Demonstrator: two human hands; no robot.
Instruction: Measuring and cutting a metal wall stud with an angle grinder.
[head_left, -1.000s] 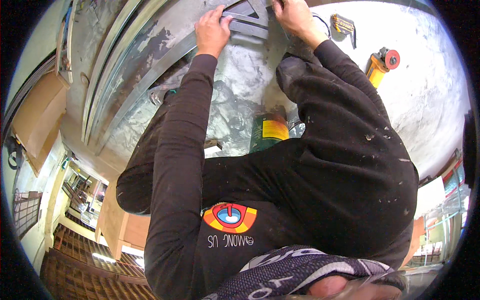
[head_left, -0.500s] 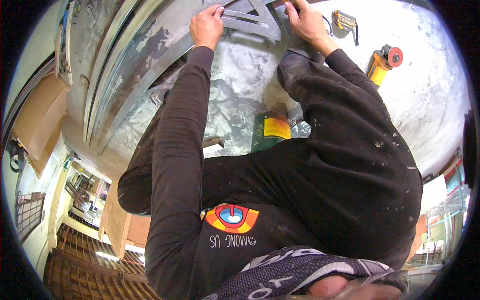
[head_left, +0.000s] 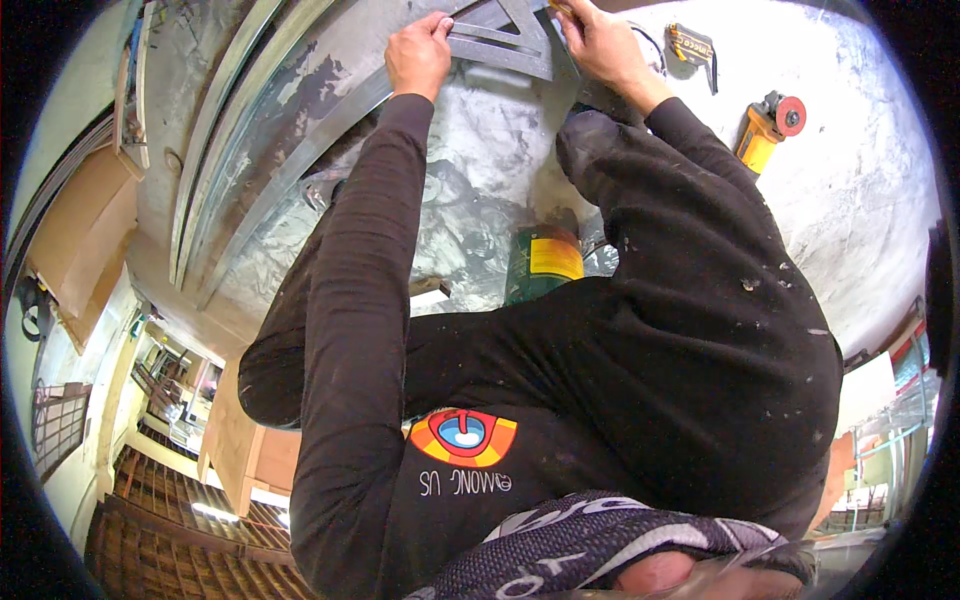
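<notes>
My left hand (head_left: 418,55) is closed, its thumb and fingers pinching one corner of a grey metal speed square (head_left: 505,55) with slots cut through it. The square lies at the top of the view, against a long metal bar (head_left: 340,120). To the right of the square is my right hand (head_left: 608,50), fingers bent together at the picture's upper edge. Something small and orange-yellow shows at its fingertips, too little of it to name. My shoe (head_left: 590,140) rests on the floor below that hand.
A black and yellow tape measure (head_left: 690,48) lies right of my right hand. Beyond it sits a yellow angle grinder (head_left: 768,130) with a red disc. A green container (head_left: 545,262) with a yellow label stands by my legs. More long metal bars (head_left: 205,130) run along the left.
My right hand has shifted a little left, toward the square. The square's right end sits slightly further left. My left hand has barely moved and keeps its grip.
</notes>
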